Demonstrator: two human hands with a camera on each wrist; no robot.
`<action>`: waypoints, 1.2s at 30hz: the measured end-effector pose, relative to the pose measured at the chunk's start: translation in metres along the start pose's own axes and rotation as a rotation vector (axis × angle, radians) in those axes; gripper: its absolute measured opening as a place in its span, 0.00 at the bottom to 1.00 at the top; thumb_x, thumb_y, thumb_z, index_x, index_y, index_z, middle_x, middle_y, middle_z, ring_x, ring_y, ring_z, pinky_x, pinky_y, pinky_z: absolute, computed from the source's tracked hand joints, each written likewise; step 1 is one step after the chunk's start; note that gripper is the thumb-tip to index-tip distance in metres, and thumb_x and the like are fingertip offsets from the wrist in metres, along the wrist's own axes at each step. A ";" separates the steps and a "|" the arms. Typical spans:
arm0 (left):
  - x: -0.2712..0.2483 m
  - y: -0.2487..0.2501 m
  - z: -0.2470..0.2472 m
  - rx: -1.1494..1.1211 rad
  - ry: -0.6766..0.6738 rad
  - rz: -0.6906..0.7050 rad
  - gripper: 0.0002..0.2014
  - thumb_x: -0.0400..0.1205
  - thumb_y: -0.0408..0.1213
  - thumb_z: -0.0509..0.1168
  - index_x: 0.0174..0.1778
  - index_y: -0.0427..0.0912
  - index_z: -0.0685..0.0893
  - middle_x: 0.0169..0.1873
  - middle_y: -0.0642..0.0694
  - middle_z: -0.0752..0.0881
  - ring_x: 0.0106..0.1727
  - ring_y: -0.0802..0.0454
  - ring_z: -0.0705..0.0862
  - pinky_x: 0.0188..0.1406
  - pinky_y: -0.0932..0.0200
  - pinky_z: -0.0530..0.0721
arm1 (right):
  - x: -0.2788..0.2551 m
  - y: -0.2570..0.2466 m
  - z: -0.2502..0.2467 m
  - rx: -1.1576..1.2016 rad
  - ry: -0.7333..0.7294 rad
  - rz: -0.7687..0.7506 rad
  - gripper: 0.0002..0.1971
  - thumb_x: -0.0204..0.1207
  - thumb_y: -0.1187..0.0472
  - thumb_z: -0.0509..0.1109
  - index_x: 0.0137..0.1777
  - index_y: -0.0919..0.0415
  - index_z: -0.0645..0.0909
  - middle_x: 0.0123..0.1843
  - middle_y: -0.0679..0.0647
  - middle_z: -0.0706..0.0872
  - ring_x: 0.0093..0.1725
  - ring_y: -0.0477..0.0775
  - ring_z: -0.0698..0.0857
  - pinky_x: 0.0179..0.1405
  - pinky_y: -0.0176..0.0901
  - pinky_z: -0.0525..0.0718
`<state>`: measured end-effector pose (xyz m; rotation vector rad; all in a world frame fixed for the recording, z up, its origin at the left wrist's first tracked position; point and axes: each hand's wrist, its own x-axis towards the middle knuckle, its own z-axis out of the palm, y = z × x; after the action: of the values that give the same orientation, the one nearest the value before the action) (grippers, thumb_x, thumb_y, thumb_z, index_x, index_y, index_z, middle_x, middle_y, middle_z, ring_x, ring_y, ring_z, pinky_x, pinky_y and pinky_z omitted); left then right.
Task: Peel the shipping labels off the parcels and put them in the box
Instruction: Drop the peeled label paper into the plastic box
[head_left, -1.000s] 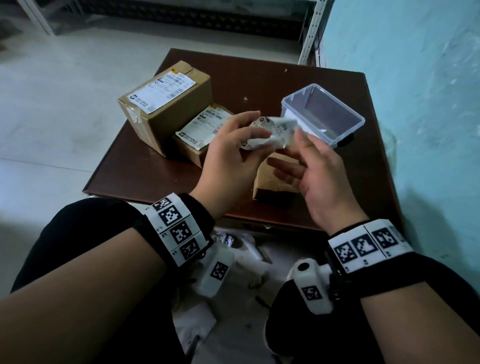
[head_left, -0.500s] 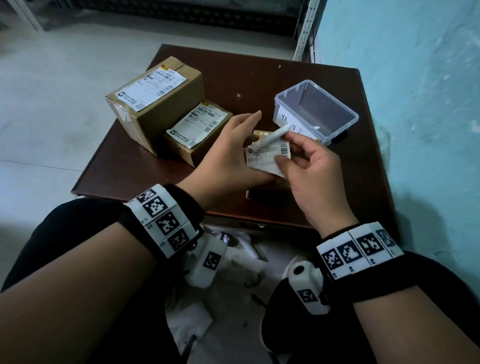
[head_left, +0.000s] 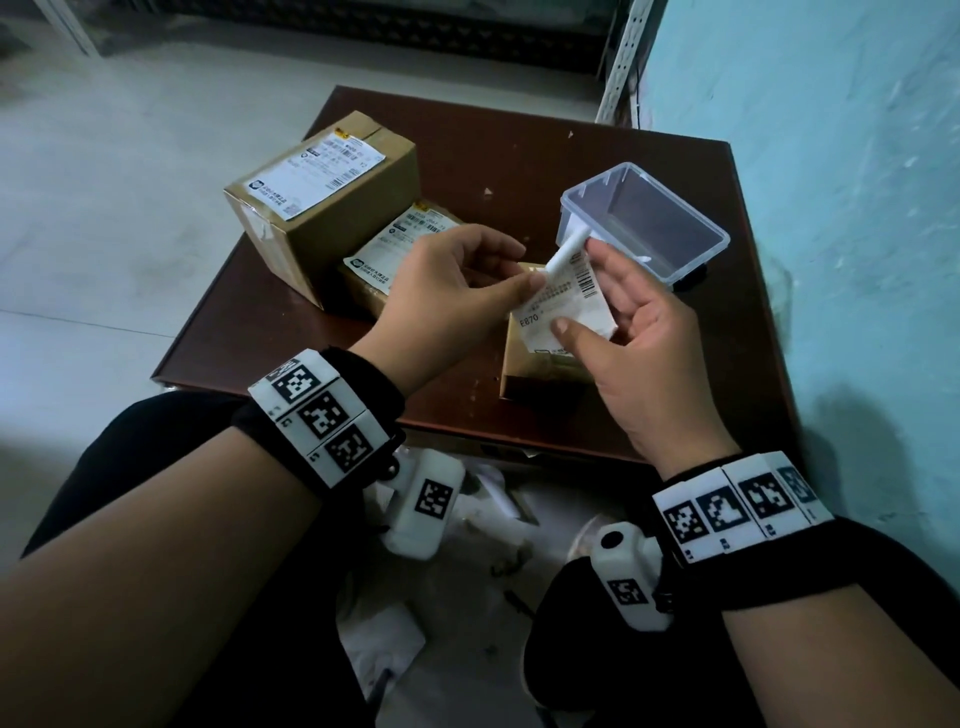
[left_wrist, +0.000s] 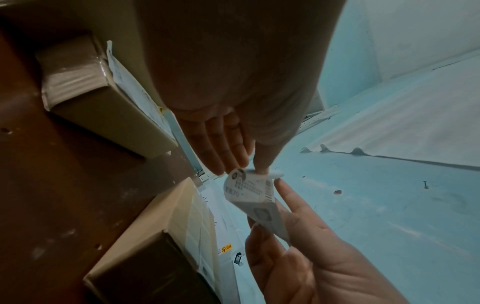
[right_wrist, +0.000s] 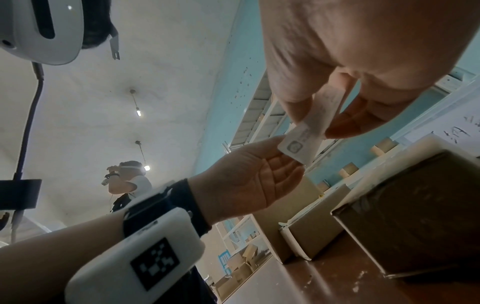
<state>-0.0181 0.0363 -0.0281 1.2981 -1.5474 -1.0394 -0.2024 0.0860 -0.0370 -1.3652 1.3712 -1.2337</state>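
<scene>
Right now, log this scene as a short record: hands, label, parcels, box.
left hand: pinches the peeled label's upper left edge
right hand: holds the label from below, thumb on its face
peeled label: off its parcel, top edge curled into a roll, held above the table
labelled parcels: two, labels on
bare parcel: under the hands
clear plastic box: open, beside the hands

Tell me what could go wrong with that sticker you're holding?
1. The peeled label is curling at its top edge, so it might stick to itself or to the fingers of the left hand and right hand that pinch it.
2. The clear box looks light; a sticky label could cling to its rim instead of dropping in.
3. Two parcels still wear labels, which may tear.
</scene>
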 end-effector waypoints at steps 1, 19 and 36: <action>0.001 0.000 0.001 -0.010 0.020 -0.008 0.14 0.80 0.39 0.82 0.58 0.40 0.90 0.45 0.47 0.93 0.49 0.49 0.94 0.52 0.42 0.94 | 0.000 0.001 0.000 0.010 0.004 -0.002 0.37 0.81 0.73 0.80 0.87 0.50 0.76 0.78 0.45 0.87 0.76 0.43 0.87 0.68 0.51 0.92; 0.008 0.007 0.034 -0.422 0.236 -0.034 0.02 0.84 0.32 0.76 0.45 0.41 0.91 0.40 0.43 0.93 0.41 0.54 0.92 0.42 0.60 0.89 | -0.001 -0.010 0.005 0.176 0.107 0.084 0.13 0.86 0.60 0.77 0.68 0.50 0.86 0.61 0.48 0.95 0.63 0.44 0.93 0.61 0.46 0.94; 0.019 0.008 0.051 -0.126 0.175 -0.077 0.06 0.88 0.38 0.69 0.56 0.49 0.91 0.41 0.55 0.89 0.38 0.69 0.85 0.45 0.62 0.90 | 0.095 0.006 -0.059 -0.151 0.550 0.009 0.13 0.74 0.50 0.79 0.53 0.55 0.96 0.35 0.43 0.88 0.37 0.45 0.83 0.44 0.47 0.87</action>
<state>-0.0706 0.0227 -0.0345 1.3321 -1.2906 -1.0254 -0.2685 -0.0033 -0.0243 -1.1566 1.8735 -1.6009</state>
